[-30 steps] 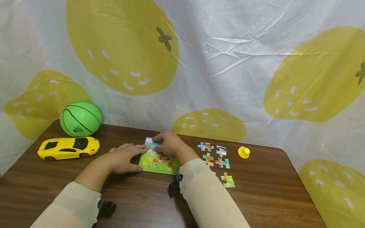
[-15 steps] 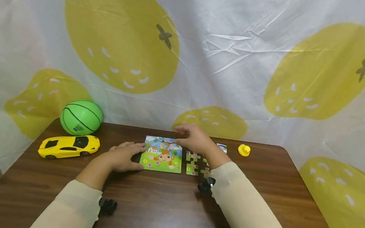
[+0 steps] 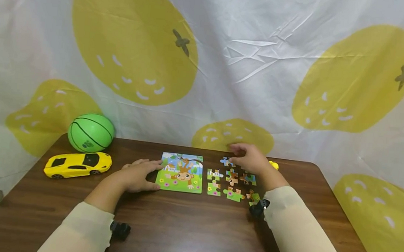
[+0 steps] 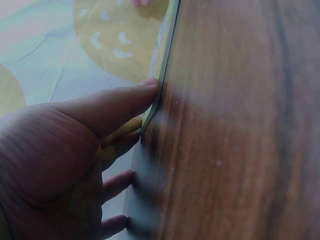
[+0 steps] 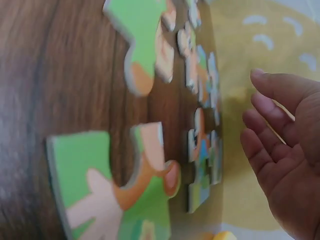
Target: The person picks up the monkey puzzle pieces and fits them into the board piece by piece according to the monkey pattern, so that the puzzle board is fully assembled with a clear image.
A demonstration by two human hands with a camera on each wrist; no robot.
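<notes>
Left hand (image 3: 140, 175) at puzzle board (image 3: 182, 173) — seemingly touching

- Left hand (image 4: 60, 150): palm close to the lens, fingers straight and lying along the table.
- Puzzle board (image 4: 162, 70): thin, seen edge-on; the topmost fingertip touches its edge.
- Wooden table (image 4: 235, 130): dark grain fills the right side.
- Yellow-patterned backdrop (image 4: 110, 40): beyond the board.

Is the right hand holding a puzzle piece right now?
No. The right hand is open with relaxed fingers above the loose pieces, holding nothing.
</notes>
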